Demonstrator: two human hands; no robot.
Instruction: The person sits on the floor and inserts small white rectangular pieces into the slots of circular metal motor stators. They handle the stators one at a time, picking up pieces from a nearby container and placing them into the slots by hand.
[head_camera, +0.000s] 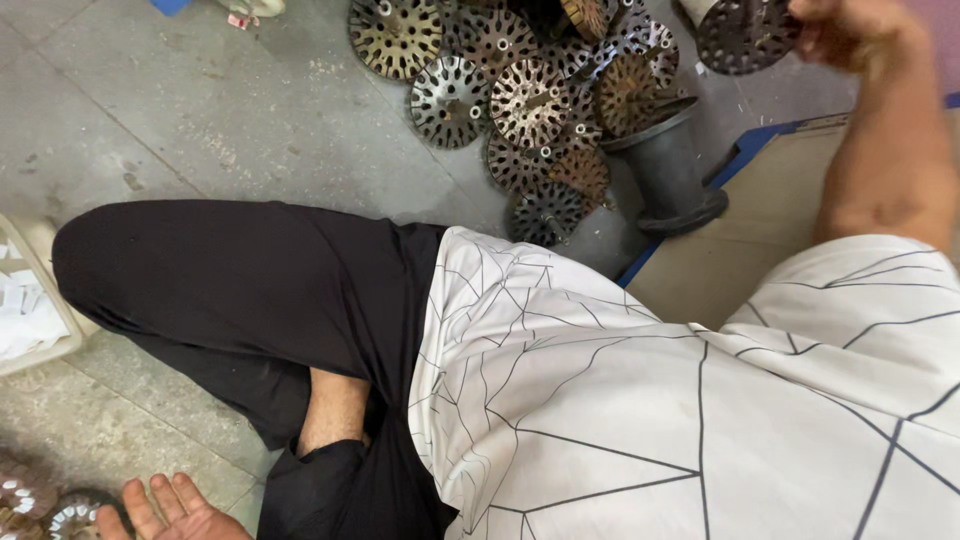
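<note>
Head view: the right hand, at the upper right of the frame, has its grip closed on a dark slotted metal disc, held up off the floor by its right edge. Just left of it and lower, a heap of similar discs lies on the concrete floor, some rusty, some grey, leaning on one another. A dark flanged metal sleeve stands upright at the heap's right edge. The left hand rests at the bottom left, palm up, fingers spread wide and empty, beside a few more discs in the corner. A pale tray of white paper slips sits at the left edge.

The disc is pinched only at its rim, so it could slip and drop onto the heap. The leaning discs could slide if knocked. The slotted edges look sharp enough to nick bare fingers. The sleeve could tip if the arm brushes it.
</note>
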